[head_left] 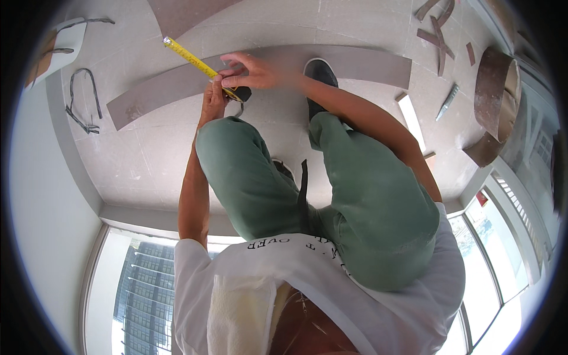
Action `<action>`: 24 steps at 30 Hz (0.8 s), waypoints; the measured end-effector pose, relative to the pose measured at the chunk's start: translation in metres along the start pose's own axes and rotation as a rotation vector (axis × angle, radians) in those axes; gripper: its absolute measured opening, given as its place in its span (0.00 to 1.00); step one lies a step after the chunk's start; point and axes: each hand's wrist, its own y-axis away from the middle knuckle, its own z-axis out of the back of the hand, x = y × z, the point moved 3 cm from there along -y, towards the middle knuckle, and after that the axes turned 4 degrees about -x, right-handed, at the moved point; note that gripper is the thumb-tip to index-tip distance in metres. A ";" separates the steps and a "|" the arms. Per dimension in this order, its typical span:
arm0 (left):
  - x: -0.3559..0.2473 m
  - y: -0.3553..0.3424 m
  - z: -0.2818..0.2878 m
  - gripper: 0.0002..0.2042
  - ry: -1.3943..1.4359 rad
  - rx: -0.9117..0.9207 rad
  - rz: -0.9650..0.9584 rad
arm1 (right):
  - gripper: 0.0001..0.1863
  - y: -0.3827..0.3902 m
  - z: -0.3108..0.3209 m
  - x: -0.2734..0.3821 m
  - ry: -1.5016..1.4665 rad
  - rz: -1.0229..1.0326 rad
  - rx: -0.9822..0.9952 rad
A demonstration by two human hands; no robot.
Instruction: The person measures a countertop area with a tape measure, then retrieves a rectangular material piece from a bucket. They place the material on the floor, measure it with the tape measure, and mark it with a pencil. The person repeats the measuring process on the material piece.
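In front of my knees a tape measure has its yellow blade (pixel 192 59) drawn out up and to the left. Its dark case (pixel 240 94) sits just under my hands. My left hand (pixel 214 102) is closed on the tape measure, fingers at the blade by the case. From the right, my right hand (pixel 253 72) meets it there, thumb and lower fingers closed at the blade, the upper fingers bent and a little lifted. Beneath lies a long grey-brown strip (pixel 361 65) on the tiled floor, partly covered by my hands and my right shoe (pixel 321 72).
Another grey-brown sheet (pixel 183 15) lies beyond. At left is a bent dark cord (pixel 76 89) near the wall. To the right are brown offcuts (pixel 439 38), a pen-shaped tool (pixel 447 102), a white strip (pixel 410 121) and a curled brown roll (pixel 491 92).
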 end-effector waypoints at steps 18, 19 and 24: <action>0.005 -0.028 -0.030 0.18 0.131 0.044 0.103 | 0.39 0.017 0.014 -0.024 0.063 0.089 -0.106; 0.004 -0.030 -0.031 0.18 0.150 0.064 0.072 | 0.40 0.018 0.015 -0.024 0.057 0.080 -0.110; 0.001 -0.034 -0.035 0.19 0.133 0.031 0.065 | 0.39 0.018 0.021 -0.020 0.172 0.121 -0.136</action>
